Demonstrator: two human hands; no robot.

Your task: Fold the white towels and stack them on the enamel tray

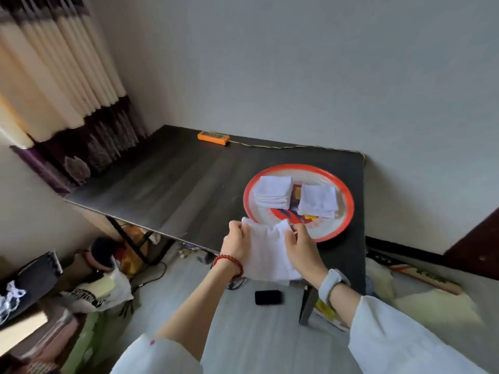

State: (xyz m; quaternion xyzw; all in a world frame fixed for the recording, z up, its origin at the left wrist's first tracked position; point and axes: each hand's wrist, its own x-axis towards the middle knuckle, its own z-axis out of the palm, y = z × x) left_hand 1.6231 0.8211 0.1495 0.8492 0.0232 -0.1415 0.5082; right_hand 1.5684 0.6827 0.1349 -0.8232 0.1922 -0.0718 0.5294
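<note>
Right now my left hand (237, 242) pinches one top corner of a white towel (266, 255) and my right hand (302, 245) pinches the other, so the cloth hangs flat between them over the near edge of the dark table (167, 184), ready, I judge, for its first fold. Just beyond my knuckles sits the enamel tray (348, 201), its red rim touching nothing but the tabletop, with a tall stack of folded towels (272, 194) on its left and a lower stack (318, 202) on its right. Left of the tray the tabletop gives folding room; an orange device (213, 137) lies by the far wall.
</note>
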